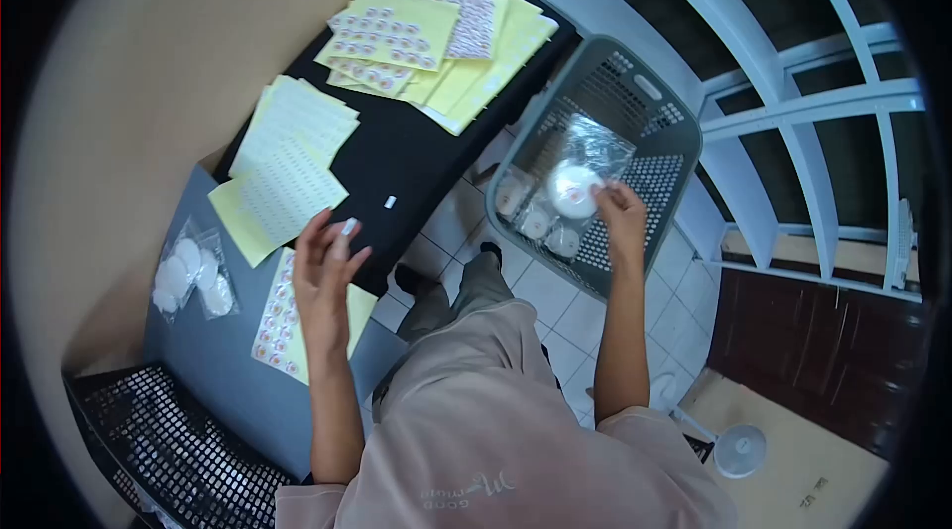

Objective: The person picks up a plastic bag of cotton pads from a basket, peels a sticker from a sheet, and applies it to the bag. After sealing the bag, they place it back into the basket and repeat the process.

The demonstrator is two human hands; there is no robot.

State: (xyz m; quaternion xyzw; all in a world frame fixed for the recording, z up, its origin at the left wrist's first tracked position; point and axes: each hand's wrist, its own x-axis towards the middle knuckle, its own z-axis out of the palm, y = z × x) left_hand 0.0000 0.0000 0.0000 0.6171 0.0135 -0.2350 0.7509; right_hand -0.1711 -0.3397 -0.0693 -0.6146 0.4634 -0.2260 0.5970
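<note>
My left hand (325, 276) is over the table's front edge with its fingers curled. A small white sticker (349, 227) sits at its fingertips. Below this hand lies a yellow-backed sheet of round stickers (278, 326), partly hidden by it. My right hand (622, 217) pinches the edge of a white round packet (575, 190) with a small printed sticker at its middle. The packet is over the grey basket (666, 232). Inside the basket are several bagged white discs (535, 222) and clear plastic wrapping (600, 144).
Yellow sticker sheets (397, 33) are piled at the table's far end, and white label sheets (288, 187) lie nearer. A loose white sticker (390, 202) is on the black cloth. Bagged white discs (193, 271) are at left, above a black crate (188, 450). A white rack (754, 113) stands right.
</note>
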